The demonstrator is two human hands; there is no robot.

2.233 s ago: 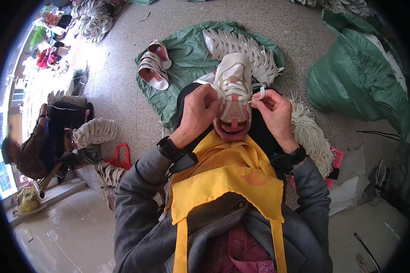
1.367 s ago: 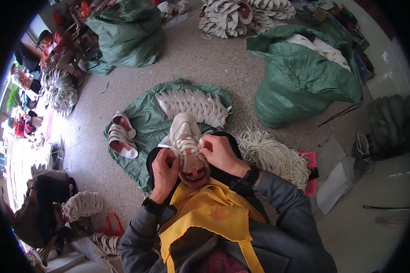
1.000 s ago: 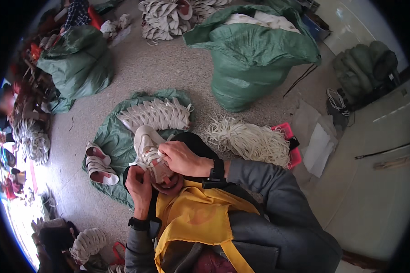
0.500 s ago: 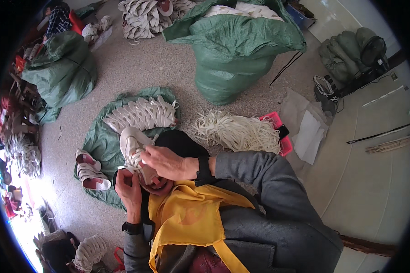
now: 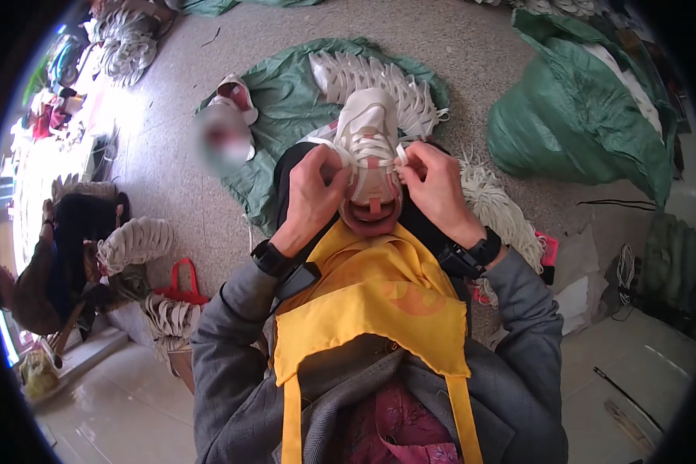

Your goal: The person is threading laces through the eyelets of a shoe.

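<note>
A white sneaker [image 5: 369, 116] with pink and grey parts rests on my lap, toe pointing away, its opening close to the yellow apron [image 5: 371, 301]. White shoelace [image 5: 376, 147] crosses its tongue. My left hand [image 5: 315, 193] is closed at the sneaker's left side, pinching a length of lace. On the other side, my right hand [image 5: 438, 189] pinches the lace between thumb and forefinger, a short loop standing up from the fingertips. Beyond the toe, a row of laced white shoes [image 5: 375, 81] lies on a green sheet [image 5: 286, 100].
Two more shoes [image 5: 236, 97] sit at the sheet's left edge, one blurred. A pile of white laces [image 5: 499, 209] lies right of my knee, beside a pink tray [image 5: 547, 247]. Further right stands a full green sack [image 5: 572, 116]. Another person [image 5: 62, 255] is at the left, near stacked shoes [image 5: 137, 246].
My view has swung to the left. The right hand has moved off the top of the sneaker to its right side, holding lace there. My left hand stays at the left side.
</note>
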